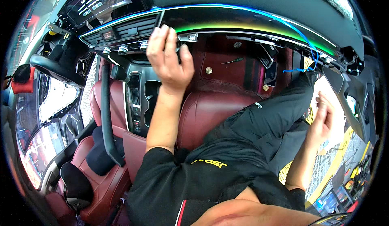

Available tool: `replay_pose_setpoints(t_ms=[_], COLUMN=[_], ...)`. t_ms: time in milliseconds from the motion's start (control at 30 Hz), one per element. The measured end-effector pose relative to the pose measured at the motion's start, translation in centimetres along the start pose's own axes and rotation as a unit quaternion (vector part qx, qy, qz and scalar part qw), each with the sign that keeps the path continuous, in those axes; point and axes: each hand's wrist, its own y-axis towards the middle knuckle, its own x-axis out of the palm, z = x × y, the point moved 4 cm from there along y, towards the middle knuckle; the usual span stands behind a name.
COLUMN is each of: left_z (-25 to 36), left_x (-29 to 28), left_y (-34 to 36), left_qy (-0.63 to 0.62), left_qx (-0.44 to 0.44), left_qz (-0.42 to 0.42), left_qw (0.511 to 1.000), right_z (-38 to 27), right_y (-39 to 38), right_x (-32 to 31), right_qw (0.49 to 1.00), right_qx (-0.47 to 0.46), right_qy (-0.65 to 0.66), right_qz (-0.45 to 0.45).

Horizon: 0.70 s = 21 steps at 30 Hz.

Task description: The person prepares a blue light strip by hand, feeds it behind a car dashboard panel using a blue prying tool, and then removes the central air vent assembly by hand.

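Dashboard trim runs along far side: long, glossy black, glowing blue on its upper edge and yellow-green below. Left hand at its left end, beside air vent; fingers extended, thumb spread apart, contact unclear. Right hand well apart, right by door opening, fingers half curled and close together; can't tell if pinching anything. Blue cord hangs over trim's right end. Console compartment left, dark inside, contents unclear. Dark red floor mat carries screwdriver and flat dark rectangular device. Yellow lettering on black shirt, small white print on black trousers.
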Motion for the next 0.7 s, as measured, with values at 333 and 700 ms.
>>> replay_pose_setpoints(t_ms=[333,700], left_z=[-2.3,-1.1], left_x=[1.7,1.2], left_y=[2.8,3.9], left_qy=[0.077,0.128], left_qx=[0.057,0.068], left_qz=[-0.005,-0.043], left_qw=[0.995,0.988], right_z=[7.7,8.3], right_y=[-6.4,-6.9], right_x=[4.8,8.1], right_qw=[0.972,0.946], right_qx=[0.012,-0.078], right_qy=[-0.214,-0.267], right_qz=[-0.099,-0.166])
